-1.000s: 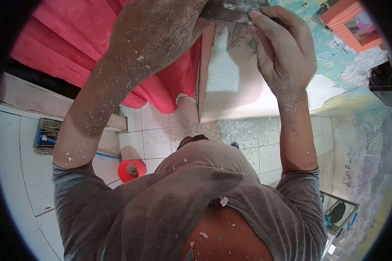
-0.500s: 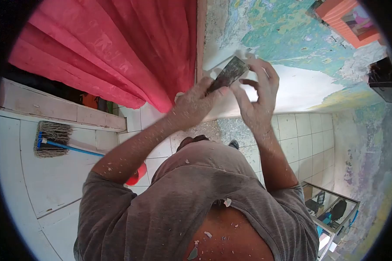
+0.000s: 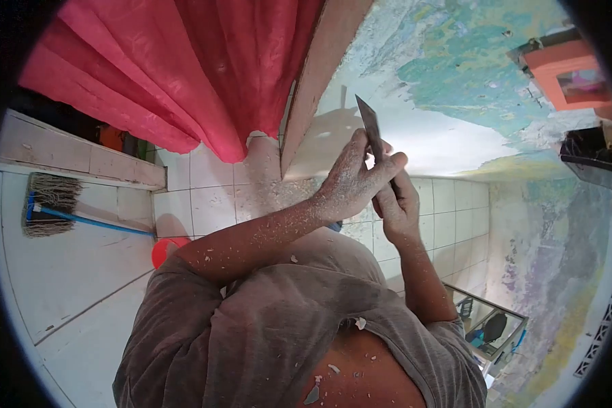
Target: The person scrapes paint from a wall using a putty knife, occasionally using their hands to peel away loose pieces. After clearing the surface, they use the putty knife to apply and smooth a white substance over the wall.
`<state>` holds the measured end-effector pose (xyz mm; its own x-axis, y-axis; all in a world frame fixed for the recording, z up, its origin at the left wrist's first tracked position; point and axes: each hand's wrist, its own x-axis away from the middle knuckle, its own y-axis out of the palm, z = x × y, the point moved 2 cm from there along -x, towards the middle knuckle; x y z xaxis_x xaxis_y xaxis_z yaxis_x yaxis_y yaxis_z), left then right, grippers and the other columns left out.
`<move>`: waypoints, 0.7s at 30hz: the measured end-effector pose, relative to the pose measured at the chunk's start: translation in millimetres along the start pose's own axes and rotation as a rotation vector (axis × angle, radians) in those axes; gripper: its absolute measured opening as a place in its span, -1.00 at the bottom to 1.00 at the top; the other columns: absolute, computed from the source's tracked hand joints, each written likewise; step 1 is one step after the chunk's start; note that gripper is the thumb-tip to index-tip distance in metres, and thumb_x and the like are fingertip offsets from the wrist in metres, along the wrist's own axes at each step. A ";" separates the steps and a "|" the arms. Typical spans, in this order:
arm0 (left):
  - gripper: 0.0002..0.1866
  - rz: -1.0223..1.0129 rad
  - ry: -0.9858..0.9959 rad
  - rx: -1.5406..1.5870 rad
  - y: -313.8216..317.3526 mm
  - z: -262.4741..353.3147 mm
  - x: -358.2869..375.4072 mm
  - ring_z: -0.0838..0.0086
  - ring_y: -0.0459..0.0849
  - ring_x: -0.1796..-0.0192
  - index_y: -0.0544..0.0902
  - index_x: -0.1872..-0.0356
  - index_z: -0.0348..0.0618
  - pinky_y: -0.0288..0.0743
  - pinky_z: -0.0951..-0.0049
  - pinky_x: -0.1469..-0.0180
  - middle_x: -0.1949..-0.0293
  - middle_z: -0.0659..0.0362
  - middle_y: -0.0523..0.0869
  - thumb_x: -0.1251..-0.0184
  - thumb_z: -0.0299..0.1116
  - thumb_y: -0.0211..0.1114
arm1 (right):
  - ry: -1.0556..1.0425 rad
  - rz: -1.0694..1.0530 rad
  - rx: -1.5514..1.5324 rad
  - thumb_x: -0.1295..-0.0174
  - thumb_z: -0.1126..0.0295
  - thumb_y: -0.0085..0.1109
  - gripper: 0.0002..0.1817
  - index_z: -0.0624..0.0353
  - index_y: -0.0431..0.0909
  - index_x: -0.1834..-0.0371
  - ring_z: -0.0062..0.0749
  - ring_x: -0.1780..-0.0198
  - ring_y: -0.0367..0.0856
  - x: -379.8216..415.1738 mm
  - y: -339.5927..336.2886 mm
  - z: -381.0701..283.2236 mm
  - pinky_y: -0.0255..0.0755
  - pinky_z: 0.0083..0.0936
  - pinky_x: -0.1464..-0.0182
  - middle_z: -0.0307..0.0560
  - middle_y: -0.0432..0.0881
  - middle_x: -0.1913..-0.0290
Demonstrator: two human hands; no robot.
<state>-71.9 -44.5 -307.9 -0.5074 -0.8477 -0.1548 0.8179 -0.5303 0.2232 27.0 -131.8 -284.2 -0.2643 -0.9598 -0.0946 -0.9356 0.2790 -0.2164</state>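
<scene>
A dark, flat scraper-like blade points up in front of the wall, seen nearly edge-on. Dusty and flecked with chips, my left hand closes its fingers around the lower part of the blade. My right hand is just below and to the right, its fingers wrapped round the lower end of the same tool. Behind them the wall shows peeling green paint above a smooth white patch. Paint chips lie on my grey shirt and chest.
A red curtain hangs at the upper left beside a wall edge. At left are a mop and a red bucket. An orange frame and dark box are at upper right; a glass-topped table stands lower right.
My right hand has moved down from beside the blade's upper end and now grips its lower part. The blade has turned from a broad, tilted face to nearly edge-on and upright. The view has shifted.
</scene>
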 end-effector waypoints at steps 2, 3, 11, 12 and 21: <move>-0.64 -0.070 -0.094 0.116 5.0 18.0 -5.1 0.48 0.54 0.03 0.41 0.01 -0.20 0.52 0.39 -0.03 0.04 0.08 0.56 -0.44 -0.21 0.35 | 0.299 -0.167 0.154 -0.53 0.15 0.02 -0.49 0.32 0.41 -0.35 -0.51 0.19 0.57 -3.2 -18.5 -0.3 0.48 -0.51 0.14 -0.11 0.64 0.21; -0.55 -0.036 -0.087 0.226 12.3 21.8 -11.6 0.49 0.55 0.12 0.40 0.01 -0.24 0.52 0.37 0.08 0.14 0.10 0.55 -0.38 -0.15 0.39 | 0.226 -0.149 0.099 -0.52 0.20 0.03 -0.55 0.33 0.46 -0.28 -0.62 0.40 0.44 -9.1 -20.2 -0.2 0.36 -0.54 0.35 -0.25 0.51 0.46; -0.55 0.167 -0.078 0.168 38.6 24.0 -46.3 0.40 0.66 0.25 0.55 0.18 -0.30 0.53 0.29 0.14 0.37 0.05 0.68 -0.22 -0.10 0.48 | -0.233 -0.095 0.446 -0.43 0.18 -0.01 -0.57 0.33 0.57 -0.12 -0.12 0.08 0.74 -75.7 -42.9 2.5 0.53 -0.33 0.06 0.14 0.73 0.17; -0.52 0.199 -0.054 0.089 39.8 30.2 -47.3 0.32 0.68 0.25 0.55 0.17 -0.31 0.53 0.27 0.12 0.37 0.00 0.69 -0.21 -0.07 0.48 | -0.230 -0.111 0.444 -0.43 0.18 -0.01 -0.57 0.33 0.57 -0.12 -0.12 0.08 0.74 -80.8 -45.3 2.7 0.53 -0.33 0.06 0.14 0.73 0.17; -0.71 0.235 -0.057 0.273 56.0 -70.1 -63.5 0.47 0.61 0.03 0.50 0.15 -0.28 0.46 0.42 -0.14 0.14 0.09 0.66 -0.44 -0.24 0.32 | -0.414 -0.255 0.737 -0.41 0.33 0.06 -0.60 0.38 0.53 -0.19 0.06 0.05 0.73 -101.9 -68.9 51.1 0.56 -0.29 0.00 0.29 0.69 0.04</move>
<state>25.1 -19.4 -353.1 -0.3343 -0.9423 -0.0163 0.8154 -0.2979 0.4963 130.4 -51.6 -309.4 0.1717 -0.9469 -0.2719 -0.5279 0.1446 -0.8369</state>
